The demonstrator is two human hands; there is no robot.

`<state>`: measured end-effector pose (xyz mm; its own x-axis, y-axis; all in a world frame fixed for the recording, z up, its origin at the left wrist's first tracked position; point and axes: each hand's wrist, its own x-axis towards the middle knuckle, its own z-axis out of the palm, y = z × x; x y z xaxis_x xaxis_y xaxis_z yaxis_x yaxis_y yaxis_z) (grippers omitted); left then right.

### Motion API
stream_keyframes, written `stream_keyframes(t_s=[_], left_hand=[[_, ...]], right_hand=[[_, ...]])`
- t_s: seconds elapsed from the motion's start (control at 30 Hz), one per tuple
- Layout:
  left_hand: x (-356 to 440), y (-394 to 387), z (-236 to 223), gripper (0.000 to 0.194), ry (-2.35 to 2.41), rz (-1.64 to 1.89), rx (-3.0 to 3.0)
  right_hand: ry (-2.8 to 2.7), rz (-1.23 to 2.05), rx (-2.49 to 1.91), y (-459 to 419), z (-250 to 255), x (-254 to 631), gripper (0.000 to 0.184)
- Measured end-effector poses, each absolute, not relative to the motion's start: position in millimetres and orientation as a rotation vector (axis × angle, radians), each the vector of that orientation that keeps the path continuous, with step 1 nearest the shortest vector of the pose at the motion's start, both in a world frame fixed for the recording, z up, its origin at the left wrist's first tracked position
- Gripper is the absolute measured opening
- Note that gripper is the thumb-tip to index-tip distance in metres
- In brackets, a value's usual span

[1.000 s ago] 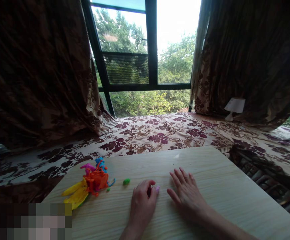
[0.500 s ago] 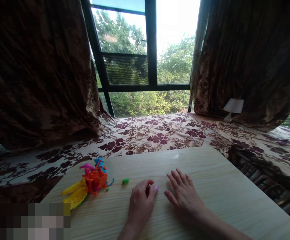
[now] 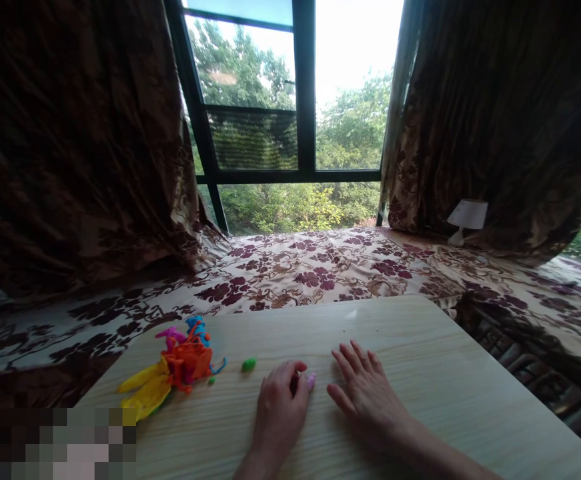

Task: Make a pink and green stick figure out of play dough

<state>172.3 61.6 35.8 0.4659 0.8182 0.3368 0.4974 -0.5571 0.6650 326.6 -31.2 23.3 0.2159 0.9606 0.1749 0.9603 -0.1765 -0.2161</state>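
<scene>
My left hand (image 3: 277,403) rests on the pale wooden table (image 3: 420,347) with its fingers curled under; whether anything is inside them is hidden. Just to its right my right hand (image 3: 365,390) lies palm down with the fingers stretched flat on the wood. A small green lump of modelling clay (image 3: 248,364) sits a little left of my left hand. Further left lies a heap of coloured clay pieces (image 3: 177,367) in orange, yellow, pink and blue.
A flowered bedspread (image 3: 310,267) stretches behind the table up to a window (image 3: 290,100) flanked by dark flowered curtains (image 3: 495,113). A small white lamp (image 3: 465,219) stands on the cloth at the right. A blurred patch covers the bottom left corner.
Both hands have slid slightly to the left on the table; the view has shifted a little. The clay pieces have not moved.
</scene>
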Motion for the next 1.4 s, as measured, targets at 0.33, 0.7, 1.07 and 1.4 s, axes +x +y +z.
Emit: stream_keyframes(t_s=[0.33, 0.7, 1.07, 1.4], left_hand=[[172, 60, 37, 0.021, 1.119, 0.895, 2.223], [173, 62, 35, 0.023, 1.117, 0.887, 2.237], [173, 61, 36, 0.020, 1.111, 0.892, 2.243], [172, 60, 36, 0.020, 1.120, 0.904, 2.237]], right_hand=[[-1.782, -0.042, -2.216, -18, 34, 330, 0.056], [-1.634, -0.184, -2.281, 20, 35, 349, 0.051], [-1.804, -0.090, -2.169, -14, 28, 331, 0.060], [-1.761, -0.124, -2.179, -9, 25, 330, 0.054]])
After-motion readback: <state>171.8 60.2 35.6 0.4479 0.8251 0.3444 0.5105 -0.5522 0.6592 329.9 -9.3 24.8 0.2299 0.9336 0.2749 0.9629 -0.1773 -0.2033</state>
